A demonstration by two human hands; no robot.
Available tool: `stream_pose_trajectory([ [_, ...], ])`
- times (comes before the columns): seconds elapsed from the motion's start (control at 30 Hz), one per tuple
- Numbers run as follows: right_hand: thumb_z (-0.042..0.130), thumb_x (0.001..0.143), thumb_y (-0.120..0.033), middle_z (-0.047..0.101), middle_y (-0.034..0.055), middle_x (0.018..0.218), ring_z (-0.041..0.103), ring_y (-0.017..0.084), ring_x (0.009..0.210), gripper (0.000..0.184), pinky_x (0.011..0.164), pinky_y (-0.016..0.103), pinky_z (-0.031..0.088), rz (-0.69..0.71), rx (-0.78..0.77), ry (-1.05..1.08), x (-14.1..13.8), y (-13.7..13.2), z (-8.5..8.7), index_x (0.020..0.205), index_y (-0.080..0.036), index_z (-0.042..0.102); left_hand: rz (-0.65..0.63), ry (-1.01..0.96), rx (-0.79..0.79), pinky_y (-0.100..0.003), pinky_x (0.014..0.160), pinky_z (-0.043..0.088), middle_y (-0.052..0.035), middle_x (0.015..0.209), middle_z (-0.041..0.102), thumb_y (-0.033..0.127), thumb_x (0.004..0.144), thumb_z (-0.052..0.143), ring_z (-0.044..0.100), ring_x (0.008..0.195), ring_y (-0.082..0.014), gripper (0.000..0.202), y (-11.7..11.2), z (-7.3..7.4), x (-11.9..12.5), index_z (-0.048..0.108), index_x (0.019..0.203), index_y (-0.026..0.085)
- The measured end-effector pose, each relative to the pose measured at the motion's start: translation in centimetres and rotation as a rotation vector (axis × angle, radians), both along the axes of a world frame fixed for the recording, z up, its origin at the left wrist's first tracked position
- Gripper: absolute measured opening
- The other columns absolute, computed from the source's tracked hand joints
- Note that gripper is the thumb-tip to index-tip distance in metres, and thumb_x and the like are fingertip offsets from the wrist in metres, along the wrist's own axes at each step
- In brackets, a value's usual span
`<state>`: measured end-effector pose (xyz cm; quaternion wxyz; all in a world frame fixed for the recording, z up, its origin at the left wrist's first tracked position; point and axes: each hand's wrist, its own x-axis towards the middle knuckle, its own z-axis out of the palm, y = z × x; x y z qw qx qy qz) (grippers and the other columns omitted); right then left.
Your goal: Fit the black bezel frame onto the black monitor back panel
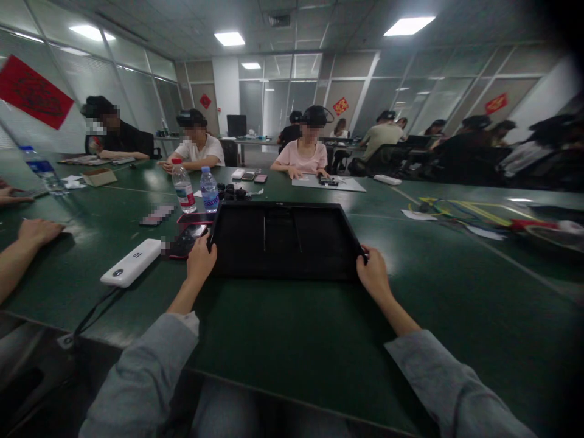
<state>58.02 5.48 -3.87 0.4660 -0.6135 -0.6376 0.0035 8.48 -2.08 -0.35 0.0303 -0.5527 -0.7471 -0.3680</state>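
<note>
A black rectangular tray [283, 238] lies flat on the green table [292, 328] in front of me. My left hand [201, 260] grips its near left corner, fingers curled over the rim. My right hand [373, 272] holds the near right corner the same way. Thin upright dividers show inside the tray; whether anything lies in it I cannot make out. Both my forearms are in grey sleeves.
A white power bank [132, 263] with a cable and a dark phone [187, 240] lie left of the tray. Two water bottles [196, 190] stand behind it. Another person's hands [39, 231] rest at far left. Several people sit across the table; cables [465, 213] lie at right.
</note>
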Motion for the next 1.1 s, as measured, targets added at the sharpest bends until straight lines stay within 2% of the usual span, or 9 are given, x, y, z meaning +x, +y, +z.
stream_pose_trajectory([
  [0.2, 0.044, 0.086, -0.028, 0.065, 0.0248, 0.120, 0.061, 0.034, 0.115, 0.049, 0.108, 0.055, 0.046, 0.000, -0.011, -0.007, 0.1, 0.1, -0.2, 0.126, -0.007, 0.063, 0.006, -0.046, -0.011, -0.048, 0.114, 0.047, -0.0156, 0.141, 0.065, 0.028, 0.097, 0.050, 0.062, 0.131, -0.0319, 0.045, 0.2, -0.1, -0.4, 0.061, 0.139, 0.016],
  [0.3, 0.045, 0.085, -0.029, 0.066, 0.0232, 0.119, 0.062, 0.034, 0.115, 0.048, 0.107, 0.056, 0.046, 0.000, -0.020, 0.013, 0.3, 0.2, -0.2, 0.125, -0.009, 0.063, 0.025, -0.088, -0.059, -0.048, 0.111, 0.048, -0.0157, 0.138, 0.068, 0.028, 0.096, 0.052, 0.064, 0.128, -0.0323, 0.045, 0.3, -0.1, -0.5, 0.062, 0.139, 0.016],
  [0.47, 0.047, 0.085, -0.034, 0.069, 0.0199, 0.116, 0.065, 0.033, 0.111, 0.049, 0.101, 0.053, 0.051, -0.023, -0.127, 0.086, 0.5, 0.1, -0.2, 0.126, -0.013, 0.062, 0.043, -0.168, -0.100, -0.045, 0.108, 0.050, -0.0153, 0.134, 0.071, 0.032, 0.097, 0.055, 0.066, 0.125, -0.0311, 0.045, 0.6, -0.2, -1.0, 0.063, 0.138, 0.017],
  [0.7, 0.048, 0.084, -0.036, 0.071, 0.0158, 0.111, 0.068, 0.029, 0.103, 0.046, 0.094, 0.047, 0.054, -0.025, -0.095, 0.089, 0.5, 0.1, -0.3, 0.123, -0.017, 0.064, 0.029, -0.246, -0.099, -0.041, 0.108, 0.049, -0.0152, 0.132, 0.072, 0.034, 0.096, 0.057, 0.066, 0.125, -0.0285, 0.043, 1.0, -0.6, -1.6, 0.066, 0.135, 0.016],
  [0.9, 0.047, 0.086, -0.036, 0.070, 0.0184, 0.115, 0.067, 0.032, 0.108, 0.049, 0.099, 0.050, 0.052, -0.031, -0.152, 0.105, 0.6, 0.1, -0.3, 0.127, -0.014, 0.062, 0.014, -0.269, -0.097, -0.040, 0.108, 0.049, -0.0153, 0.130, 0.073, 0.033, 0.096, 0.058, 0.067, 0.124, -0.0285, 0.044, 1.2, -0.8, -1.9, 0.066, 0.135, 0.015],
  [1.1, 0.047, 0.085, -0.035, 0.070, 0.0178, 0.114, 0.066, 0.032, 0.108, 0.046, 0.099, 0.051, 0.051, -0.017, -0.102, 0.102, 0.6, 0.4, -0.6, 0.124, -0.015, 0.062, 0.022, -0.273, -0.082, -0.038, 0.105, 0.051, -0.0146, 0.128, 0.074, 0.032, 0.096, 0.060, 0.070, 0.119, -0.0264, 0.040, 1.3, -0.8, -1.9, 0.069, 0.132, 0.016],
])
